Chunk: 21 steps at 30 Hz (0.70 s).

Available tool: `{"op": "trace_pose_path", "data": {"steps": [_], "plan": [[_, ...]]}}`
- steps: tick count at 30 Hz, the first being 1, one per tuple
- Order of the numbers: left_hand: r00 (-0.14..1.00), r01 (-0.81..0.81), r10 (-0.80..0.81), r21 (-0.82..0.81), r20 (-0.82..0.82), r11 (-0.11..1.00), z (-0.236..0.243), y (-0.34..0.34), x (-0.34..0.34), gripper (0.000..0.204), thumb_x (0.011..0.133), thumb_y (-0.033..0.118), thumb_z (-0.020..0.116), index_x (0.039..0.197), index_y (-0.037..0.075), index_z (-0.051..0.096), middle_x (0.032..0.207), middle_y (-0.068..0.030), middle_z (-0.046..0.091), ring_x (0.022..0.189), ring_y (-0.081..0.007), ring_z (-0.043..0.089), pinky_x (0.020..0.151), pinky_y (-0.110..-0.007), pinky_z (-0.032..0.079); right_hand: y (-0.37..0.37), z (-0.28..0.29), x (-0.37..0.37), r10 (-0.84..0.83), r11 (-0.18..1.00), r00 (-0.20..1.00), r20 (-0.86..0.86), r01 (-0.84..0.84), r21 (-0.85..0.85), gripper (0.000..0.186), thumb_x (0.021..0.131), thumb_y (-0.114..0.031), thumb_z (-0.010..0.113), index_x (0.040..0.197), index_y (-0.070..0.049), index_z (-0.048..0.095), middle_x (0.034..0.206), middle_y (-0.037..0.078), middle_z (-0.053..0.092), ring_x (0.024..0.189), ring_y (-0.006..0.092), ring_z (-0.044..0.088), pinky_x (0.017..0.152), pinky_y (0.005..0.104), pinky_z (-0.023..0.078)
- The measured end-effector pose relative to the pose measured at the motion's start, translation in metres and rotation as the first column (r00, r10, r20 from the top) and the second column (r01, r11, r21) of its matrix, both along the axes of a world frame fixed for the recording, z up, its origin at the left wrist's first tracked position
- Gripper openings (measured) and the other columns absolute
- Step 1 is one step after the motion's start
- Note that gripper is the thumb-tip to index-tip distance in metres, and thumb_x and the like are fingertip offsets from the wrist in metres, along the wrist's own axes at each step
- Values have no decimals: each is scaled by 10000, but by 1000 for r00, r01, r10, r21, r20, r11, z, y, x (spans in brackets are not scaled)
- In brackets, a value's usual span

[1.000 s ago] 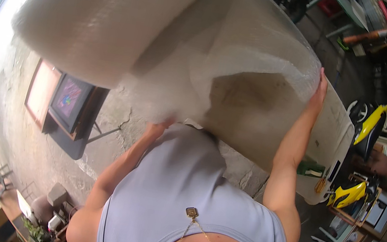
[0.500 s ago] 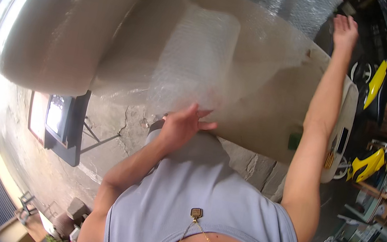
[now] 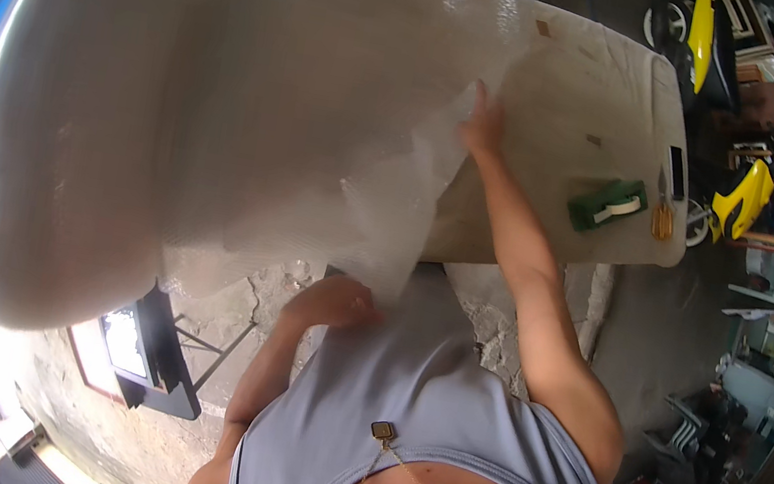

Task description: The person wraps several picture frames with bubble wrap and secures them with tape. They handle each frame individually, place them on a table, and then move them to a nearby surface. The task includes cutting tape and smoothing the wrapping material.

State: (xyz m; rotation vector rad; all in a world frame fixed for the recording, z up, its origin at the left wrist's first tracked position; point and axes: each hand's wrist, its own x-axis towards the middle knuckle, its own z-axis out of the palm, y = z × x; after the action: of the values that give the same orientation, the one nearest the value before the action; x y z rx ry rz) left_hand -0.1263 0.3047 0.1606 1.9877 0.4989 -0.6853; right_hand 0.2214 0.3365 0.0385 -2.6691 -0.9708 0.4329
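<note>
So there's a big sheet of bubble wrap (image 3: 324, 131) spread over most of a beige tabletop (image 3: 581, 101), see-through enough that the surface shows under it. It runs from the far edge all the way to the near edge, where a loose flap hangs off toward the person's chest.

The right hand (image 3: 482, 125) is stretched out over the tabletop, pressed flat on the right edge of the wrap. Its fingers (image 3: 480, 97) lie close together and point away from the person, just holding the sheet down rather than gripping it.

The left hand (image 3: 334, 301) is down low, right by the near edge of the tabletop, touching the bottom corner of that hanging flap. The fingers look curled in on the plastic, but they're turned away from the camera, so I can't really tell how tight they are.

Over on the bare right end of the tabletop, well apart from the wrap, there's a green tape dispenser (image 3: 607, 204), an orange-handled tool (image 3: 663, 220) just beside it, and a dark phone (image 3: 678, 172) lying flat behind that. A huge pale roll (image 3: 72, 121) fills the left side of the view. Below it on the cracked concrete floor (image 3: 225, 308) sits a framed picture (image 3: 123, 342) on a dark stand. Yellow ride-on toys (image 3: 743, 197) are parked off to the right.
</note>
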Motion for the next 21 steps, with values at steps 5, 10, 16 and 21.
{"op": "trace_pose_path", "data": {"steps": [5,10,16,21], "plan": [[605,-746,506,216,615,629,-59,27,15,752,598,262,802,1226,54,446,843,-107,623,819,-217,593,723,-324,483,-16,14,27,468,873,744,476,-473,-118,600,761,-33,572,1299,-220,384,1331,146,356,1262,291,310,1007,482,284],[686,-727,727,18,-5,686,-101,9,56,1181,482,375,853,1382,67,154,979,-164,563,929,-273,559,770,-371,468,4,-4,88,696,692,706,132,-610,-386,257,760,9,535,957,-123,634,1036,73,583,1024,236,518,912,444,343],[469,-874,588,444,659,200,-77,-46,105,1221,450,313,870,1402,157,121,1252,-235,347,1073,-365,454,869,-454,416,-51,32,154,739,584,574,352,-807,90,151,703,31,552,718,-93,637,798,23,576,857,213,539,744,355,366],[289,-957,888,115,357,265,-124,-86,142,1343,441,235,880,1388,57,-55,1318,-268,275,1136,-366,413,886,-437,409,-90,-3,201,735,541,587,338,-809,229,151,670,54,573,659,-91,615,779,8,563,859,207,522,742,346,376]]}}
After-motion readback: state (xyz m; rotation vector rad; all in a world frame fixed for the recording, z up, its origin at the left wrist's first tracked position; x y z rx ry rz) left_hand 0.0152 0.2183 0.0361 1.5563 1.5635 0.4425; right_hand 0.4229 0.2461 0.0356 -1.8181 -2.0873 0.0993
